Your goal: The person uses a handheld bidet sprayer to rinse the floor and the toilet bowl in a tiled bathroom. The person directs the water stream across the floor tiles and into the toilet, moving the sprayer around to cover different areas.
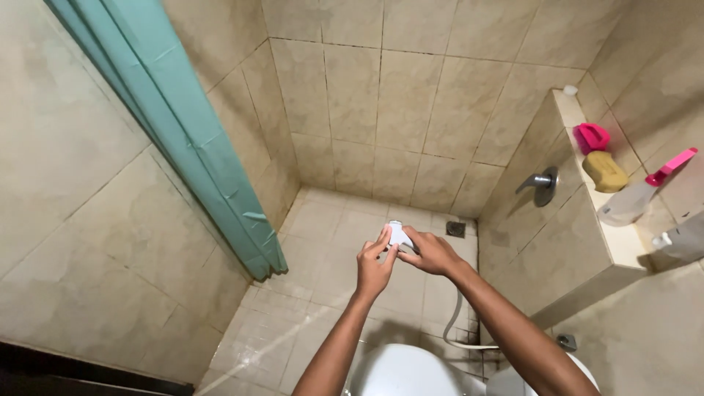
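Head view: right hand point(433, 254) closed around a white sprayer point(398, 235) over the tiled floor point(323, 242); left hand point(374, 268) pinches its tip. Hose point(453, 323) trails toward 5 o'clock, toilet point(403, 370) at 6.

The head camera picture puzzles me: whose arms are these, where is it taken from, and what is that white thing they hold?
The camera sits on a person's head and looks down, so the two bare arms are the wearer's own. No machine is involved. The left hand and the right hand together hold a small white spray head; a pale hose runs down from it towards the toilet at the bottom edge. The room is a tiled bathroom with a teal shower curtain on the left. On the ledge at right lie a pink object, a yellowish sponge and a spray bottle with a pink trigger.
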